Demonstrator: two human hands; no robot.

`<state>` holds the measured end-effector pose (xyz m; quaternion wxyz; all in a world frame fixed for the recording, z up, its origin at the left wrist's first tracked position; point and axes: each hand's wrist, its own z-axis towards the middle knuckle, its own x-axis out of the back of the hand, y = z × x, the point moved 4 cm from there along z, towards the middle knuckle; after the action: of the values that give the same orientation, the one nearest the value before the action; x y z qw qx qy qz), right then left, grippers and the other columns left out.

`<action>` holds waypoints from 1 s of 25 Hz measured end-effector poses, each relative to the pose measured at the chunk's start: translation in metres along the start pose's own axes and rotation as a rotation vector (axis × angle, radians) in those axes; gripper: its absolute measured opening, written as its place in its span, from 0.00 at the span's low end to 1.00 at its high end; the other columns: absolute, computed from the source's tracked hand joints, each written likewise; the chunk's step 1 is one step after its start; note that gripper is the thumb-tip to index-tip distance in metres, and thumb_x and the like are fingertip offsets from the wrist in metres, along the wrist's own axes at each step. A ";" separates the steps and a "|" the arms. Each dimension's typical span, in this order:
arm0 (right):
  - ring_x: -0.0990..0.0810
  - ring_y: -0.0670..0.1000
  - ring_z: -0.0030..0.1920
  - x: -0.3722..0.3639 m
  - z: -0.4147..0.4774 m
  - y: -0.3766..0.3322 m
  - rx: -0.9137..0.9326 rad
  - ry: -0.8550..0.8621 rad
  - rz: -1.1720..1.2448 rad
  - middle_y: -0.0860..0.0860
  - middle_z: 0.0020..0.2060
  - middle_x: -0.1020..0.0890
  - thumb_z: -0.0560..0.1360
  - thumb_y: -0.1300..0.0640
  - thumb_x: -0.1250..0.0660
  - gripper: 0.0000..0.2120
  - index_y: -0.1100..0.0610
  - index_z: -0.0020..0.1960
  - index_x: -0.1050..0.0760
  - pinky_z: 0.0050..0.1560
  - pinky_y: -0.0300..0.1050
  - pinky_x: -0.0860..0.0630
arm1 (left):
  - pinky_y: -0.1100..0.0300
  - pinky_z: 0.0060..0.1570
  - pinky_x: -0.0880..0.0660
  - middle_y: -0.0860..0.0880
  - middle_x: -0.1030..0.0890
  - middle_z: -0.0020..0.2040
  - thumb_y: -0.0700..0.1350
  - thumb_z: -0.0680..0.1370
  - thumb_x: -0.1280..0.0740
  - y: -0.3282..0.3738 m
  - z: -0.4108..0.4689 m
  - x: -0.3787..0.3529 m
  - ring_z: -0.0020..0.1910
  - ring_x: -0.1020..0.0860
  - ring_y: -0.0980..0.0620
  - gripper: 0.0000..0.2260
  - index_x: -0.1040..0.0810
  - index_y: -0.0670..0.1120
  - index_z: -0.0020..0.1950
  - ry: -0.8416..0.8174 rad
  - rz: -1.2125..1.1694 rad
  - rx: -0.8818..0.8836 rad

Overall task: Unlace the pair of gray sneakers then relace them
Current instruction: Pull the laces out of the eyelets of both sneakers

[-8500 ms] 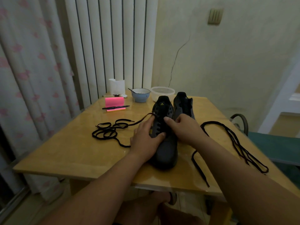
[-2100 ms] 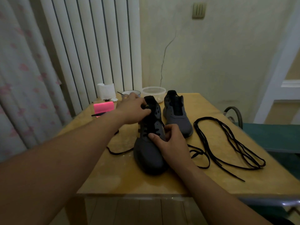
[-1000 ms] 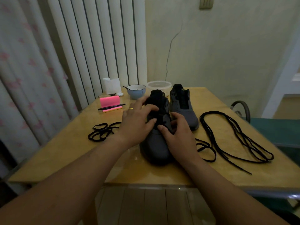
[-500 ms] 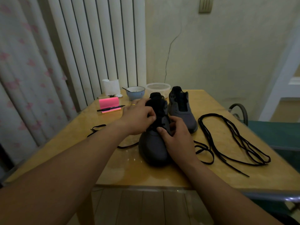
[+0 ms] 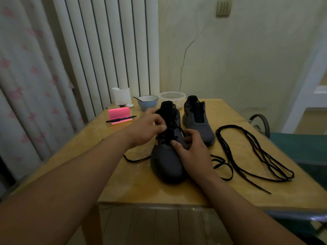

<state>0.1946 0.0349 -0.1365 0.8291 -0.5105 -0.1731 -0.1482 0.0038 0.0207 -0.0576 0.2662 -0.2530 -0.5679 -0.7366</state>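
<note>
Near the front edge of the tabletop (image 5: 141,191), a bare strip of wood lies between the rim and the toe of the near sneaker (image 5: 166,161), which stands with its toe toward the person. Left of it the wood is open as far as the slanting left edge, apart from one end of the black lace (image 5: 131,161) trailing out under the left forearm. The other end loops beside the right wrist. Further right, a loose lace (image 5: 219,138) sprawls toward the right edge, near a green chair (image 5: 300,147). The far sneaker (image 5: 198,121) stands just beyond and to the right, unlaced. A pink notepad (image 5: 118,112), a pen (image 5: 121,119), a blue bowl (image 5: 147,103) and a clear tub (image 5: 172,96) crowd the back left corner. The left hand (image 5: 145,129) curls round the near sneaker's upper part by the tongue. The right hand (image 5: 192,152) grips its right side, thumb pressed on the lacing. Whether either hand pinches the lace itself cannot be told.
</note>
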 end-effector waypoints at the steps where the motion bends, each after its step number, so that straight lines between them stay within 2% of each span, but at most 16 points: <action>1: 0.21 0.43 0.51 0.000 0.000 0.001 -0.013 -0.008 -0.003 0.39 0.51 0.23 0.77 0.38 0.28 0.30 0.48 0.74 0.33 0.47 0.45 0.22 | 0.67 0.61 0.31 0.54 0.34 0.71 0.46 0.84 0.32 -0.006 -0.005 -0.002 0.71 0.31 0.52 0.03 0.20 0.47 0.52 0.037 -0.043 -0.014; 2: 0.21 0.43 0.51 0.001 0.000 0.001 -0.015 -0.009 -0.010 0.38 0.50 0.23 0.78 0.38 0.29 0.30 0.49 0.74 0.33 0.47 0.45 0.23 | 0.66 0.65 0.31 0.54 0.35 0.73 0.46 0.84 0.32 -0.010 -0.007 -0.006 0.73 0.34 0.52 0.03 0.21 0.48 0.52 0.068 -0.059 -0.031; 3: 0.21 0.43 0.50 0.000 0.000 0.001 -0.012 -0.008 -0.020 0.38 0.49 0.23 0.78 0.38 0.29 0.29 0.49 0.73 0.32 0.46 0.44 0.23 | 0.59 0.70 0.31 0.53 0.36 0.74 0.46 0.84 0.32 -0.012 -0.006 -0.010 0.76 0.36 0.50 0.03 0.21 0.49 0.51 0.093 -0.041 -0.046; 5: 0.21 0.43 0.51 0.000 -0.001 0.000 -0.007 -0.005 -0.034 0.39 0.50 0.23 0.78 0.39 0.29 0.27 0.49 0.72 0.31 0.44 0.41 0.24 | 0.46 0.78 0.38 0.53 0.37 0.77 0.48 0.82 0.31 -0.009 -0.001 -0.014 0.79 0.41 0.48 0.02 0.22 0.52 0.51 0.129 0.118 -0.084; 6: 0.21 0.44 0.52 0.000 -0.002 -0.001 -0.005 -0.001 -0.037 0.40 0.51 0.23 0.78 0.39 0.29 0.27 0.49 0.71 0.31 0.45 0.41 0.23 | 0.45 0.79 0.41 0.53 0.39 0.79 0.50 0.82 0.30 -0.005 0.001 -0.013 0.80 0.43 0.47 0.03 0.22 0.53 0.51 0.115 0.213 -0.103; 8: 0.19 0.45 0.53 0.002 -0.003 -0.005 0.013 0.024 -0.054 0.41 0.52 0.22 0.78 0.39 0.29 0.26 0.48 0.70 0.32 0.46 0.45 0.20 | 0.43 0.79 0.43 0.53 0.41 0.81 0.52 0.81 0.28 0.003 0.005 -0.008 0.81 0.46 0.46 0.03 0.21 0.56 0.50 0.036 0.326 -0.099; 10: 0.20 0.46 0.52 0.003 -0.005 -0.008 0.050 0.061 -0.095 0.43 0.54 0.22 0.77 0.38 0.29 0.26 0.45 0.69 0.33 0.45 0.48 0.19 | 0.43 0.79 0.41 0.53 0.40 0.80 0.51 0.81 0.28 0.004 0.007 -0.003 0.81 0.44 0.46 0.03 0.20 0.57 0.49 -0.023 0.284 -0.053; 11: 0.21 0.45 0.51 0.003 -0.008 -0.010 0.084 0.078 -0.130 0.43 0.55 0.24 0.78 0.39 0.29 0.25 0.43 0.70 0.33 0.43 0.48 0.19 | 0.45 0.77 0.38 0.53 0.39 0.79 0.49 0.81 0.28 0.004 0.006 -0.002 0.80 0.41 0.46 0.03 0.19 0.56 0.48 -0.028 0.202 -0.040; 13: 0.23 0.45 0.48 0.003 -0.010 -0.016 0.166 0.092 -0.225 0.44 0.57 0.29 0.79 0.40 0.31 0.22 0.40 0.70 0.33 0.39 0.45 0.20 | 0.58 0.68 0.32 0.55 0.37 0.78 0.46 0.81 0.28 0.002 0.002 -0.005 0.77 0.37 0.49 0.02 0.18 0.51 0.49 0.000 -0.041 -0.008; 15: 0.23 0.47 0.47 0.003 -0.008 -0.021 0.195 0.073 -0.304 0.45 0.56 0.30 0.81 0.40 0.34 0.18 0.38 0.69 0.32 0.37 0.44 0.20 | 0.62 0.62 0.31 0.55 0.37 0.77 0.45 0.81 0.27 0.005 0.002 -0.007 0.75 0.35 0.50 0.02 0.18 0.48 0.49 -0.005 -0.094 0.041; 19: 0.22 0.48 0.47 0.004 -0.002 -0.022 0.113 0.050 -0.361 0.45 0.55 0.28 0.81 0.39 0.36 0.16 0.40 0.66 0.32 0.39 0.46 0.23 | 0.47 0.73 0.33 0.51 0.34 0.72 0.50 0.78 0.25 0.012 0.014 0.000 0.72 0.35 0.48 0.05 0.20 0.53 0.47 -0.092 0.278 0.046; 21: 0.21 0.48 0.49 0.004 -0.001 -0.020 0.060 0.064 -0.340 0.44 0.55 0.25 0.80 0.38 0.34 0.18 0.42 0.66 0.32 0.42 0.47 0.23 | 0.45 0.75 0.35 0.53 0.34 0.70 0.48 0.77 0.24 0.008 0.013 -0.003 0.74 0.37 0.48 0.07 0.21 0.54 0.45 0.055 0.230 -0.018; 23: 0.19 0.49 0.50 0.004 -0.001 -0.018 0.013 0.073 -0.306 0.44 0.53 0.22 0.79 0.37 0.33 0.20 0.44 0.65 0.32 0.44 0.50 0.21 | 0.49 0.71 0.34 0.53 0.33 0.66 0.47 0.77 0.24 0.001 0.001 -0.011 0.71 0.36 0.49 0.07 0.22 0.53 0.44 0.362 0.203 -0.104; 25: 0.18 0.50 0.49 0.003 0.000 -0.016 -0.029 0.063 -0.260 0.44 0.51 0.20 0.78 0.36 0.32 0.21 0.45 0.63 0.32 0.45 0.51 0.20 | 0.55 0.66 0.33 0.52 0.31 0.62 0.47 0.78 0.25 -0.009 -0.016 -0.027 0.65 0.33 0.50 0.07 0.23 0.51 0.46 0.643 0.146 -0.081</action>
<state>0.1905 0.0279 -0.1229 0.8006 -0.4908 -0.2095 -0.2727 0.0161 0.0102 -0.0859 0.4737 -0.0581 -0.4052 -0.7797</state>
